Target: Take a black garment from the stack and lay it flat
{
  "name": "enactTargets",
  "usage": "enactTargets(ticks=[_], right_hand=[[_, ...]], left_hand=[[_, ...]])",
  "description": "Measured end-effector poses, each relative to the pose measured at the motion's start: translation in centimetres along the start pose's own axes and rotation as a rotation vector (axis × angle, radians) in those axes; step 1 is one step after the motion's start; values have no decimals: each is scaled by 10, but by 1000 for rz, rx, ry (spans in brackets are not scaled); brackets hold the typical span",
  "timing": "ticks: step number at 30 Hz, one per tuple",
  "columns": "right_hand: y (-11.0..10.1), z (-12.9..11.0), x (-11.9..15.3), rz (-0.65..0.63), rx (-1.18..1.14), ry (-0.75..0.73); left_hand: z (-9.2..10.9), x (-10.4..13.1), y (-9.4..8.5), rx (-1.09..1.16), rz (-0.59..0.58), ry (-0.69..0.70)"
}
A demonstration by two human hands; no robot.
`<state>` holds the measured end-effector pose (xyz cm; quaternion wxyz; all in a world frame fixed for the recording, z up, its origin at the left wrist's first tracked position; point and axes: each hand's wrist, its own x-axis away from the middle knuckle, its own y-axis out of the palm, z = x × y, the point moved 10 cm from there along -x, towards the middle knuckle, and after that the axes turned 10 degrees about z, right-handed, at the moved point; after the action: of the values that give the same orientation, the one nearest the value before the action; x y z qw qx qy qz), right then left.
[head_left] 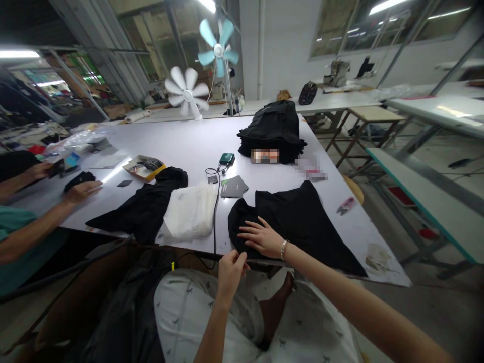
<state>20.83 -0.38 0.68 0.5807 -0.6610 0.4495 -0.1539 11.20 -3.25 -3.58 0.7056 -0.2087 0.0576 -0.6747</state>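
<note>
A black garment [302, 217] lies spread on the table right in front of me. My right hand [264, 239], a bracelet at its wrist, rests flat on the garment's left part with fingers spread. At the near table edge, my left hand [231, 267] is closed in a pinch at the garment's lower left edge; the exact spot between thumb and finger is partly hidden. Just left of the garment is a stack of white, translucent plastic bags [191, 212]. Dark cards or tags [233, 186] lie beyond the bags, beside the garment.
A tall pile of folded black garments [270, 126] stands at the back. Small thread snips [347, 205] lie on the right. Another black garment [143, 206], a yellow box [143, 167] and a corded green device [227, 159] are leftward. A co-worker's hands [81, 192] work at far left.
</note>
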Motion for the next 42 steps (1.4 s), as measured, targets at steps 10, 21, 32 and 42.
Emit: enactTargets(ticks=[10,21,32,42], right_hand=[[5,-1,1,-49,24,18],[-21,-20,13,162,35,12],[-4,-19,32,54,-41,1],[-9,-9,5,79,27,53]], left_hand=[[2,6,-3,-233,-84,66],[14,-15,-15,-427,-5,158],[7,1,-8,-274,-180,130],[89,-81,-36,-756,175,341]])
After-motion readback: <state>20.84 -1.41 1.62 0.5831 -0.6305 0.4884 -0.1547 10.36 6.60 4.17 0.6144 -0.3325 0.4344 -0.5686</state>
